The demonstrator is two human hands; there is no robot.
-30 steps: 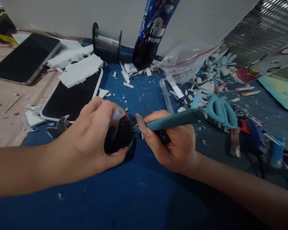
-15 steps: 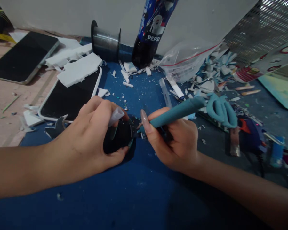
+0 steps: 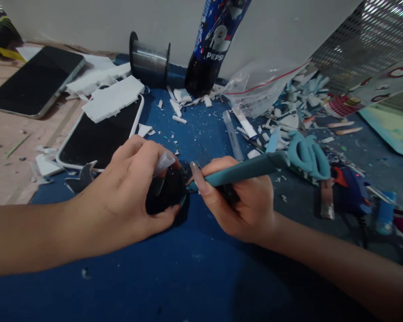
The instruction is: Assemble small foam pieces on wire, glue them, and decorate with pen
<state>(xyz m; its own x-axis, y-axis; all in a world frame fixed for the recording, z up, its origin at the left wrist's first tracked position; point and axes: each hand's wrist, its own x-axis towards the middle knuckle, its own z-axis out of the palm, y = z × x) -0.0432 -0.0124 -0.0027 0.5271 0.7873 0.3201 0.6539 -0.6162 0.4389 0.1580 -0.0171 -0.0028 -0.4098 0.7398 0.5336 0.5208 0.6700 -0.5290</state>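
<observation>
My left hand (image 3: pixel 130 183) is closed around the edges of a dark, glossy, rounded piece (image 3: pixel 168 192) lying low over the blue mat. A translucent plastic tube or cap (image 3: pixel 164 162) sticks up between its fingers. In a pinch like a pen grip, my right hand (image 3: pixel 237 201) holds a slim teal-handled tool (image 3: pixel 245 170). Its tip meets the right edge of the dark piece; the tip's exact shape is too blurred to tell. Beyond the right hand lies a clear marked tube (image 3: pixel 232 134).
White scraps (image 3: pixel 114 98) rest on a white-rimmed black phone-like slab (image 3: pixel 90 138). At the back stand a wire spool (image 3: pixel 149 60) and a Pepsi bottle (image 3: pixel 208 49). Rightward are a plastic zip bag (image 3: pixel 251 89), a scrap heap and a teal-handled item (image 3: pixel 309 154). A phone (image 3: pixel 33 80) lies far left.
My right hand has moved slightly left with the teal-handled tool, bringing its tip against the dark piece. The tool's handle is turned and lies flatter. My left hand keeps its grip.
</observation>
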